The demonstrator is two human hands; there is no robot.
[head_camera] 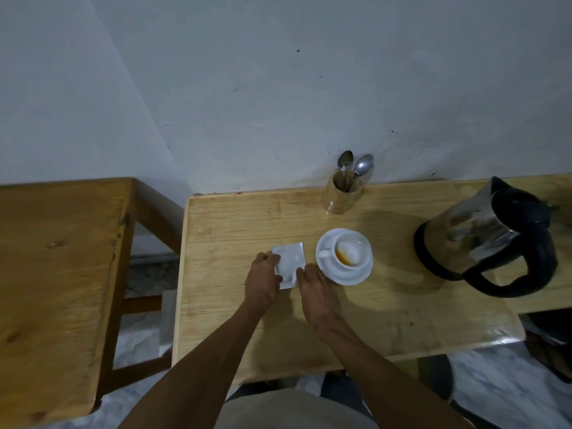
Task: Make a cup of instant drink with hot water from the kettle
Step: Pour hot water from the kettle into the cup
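Observation:
A silvery sachet [290,261] lies flat on the wooden table [387,305]. My left hand [263,283] pinches its left edge, and my right hand [315,292] touches its lower right corner. Just right of the sachet stands a white cup [351,250] on a white saucer [356,274]; orange-brown powder lies inside the cup. A steel kettle [486,236] with a black lid and handle stands at the right of the table, apart from both hands.
A wooden holder [342,196] with two metal spoons [356,168] stands against the wall behind the cup. A second wooden table [55,274] sits to the left across a gap. The table's front edge is near my body.

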